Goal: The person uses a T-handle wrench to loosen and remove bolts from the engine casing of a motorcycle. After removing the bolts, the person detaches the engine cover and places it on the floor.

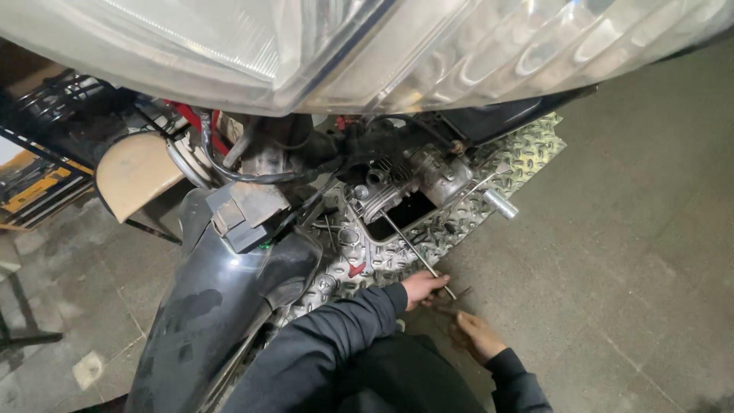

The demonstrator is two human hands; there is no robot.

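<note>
Head view, looking down past a clear headlight lens (367, 46) at a partly stripped scooter on a concrete floor (642, 252).

Left hand (423, 288): fingers closed around the near end of a long thin metal rod (413, 248). The rod runs up and to the left from the hand, across the diamond-pattern metal plate (527, 157), toward the exposed engine block (405, 183). Its far end lies close beside the dark rectangular opening (401, 214) under the engine; contact there cannot be told.

Right hand (474, 335): low over the floor, just below the left hand, fingers bent and partly together. Small dark items lie at its fingertips, too blurred to identify; whether it holds anything cannot be told. Both arms wear dark sleeves.

Surroundings:
- Black front fender (206, 321) at lower left, with a dark boxed part and cables above it.
- A short silver cylinder (501, 205) at the right edge of the patterned plate, apart from both hands.
- A tan curved panel (138, 176) at left, and beyond it a black wire rack (61, 115) and a yellow-and-black object (30, 191).
</note>
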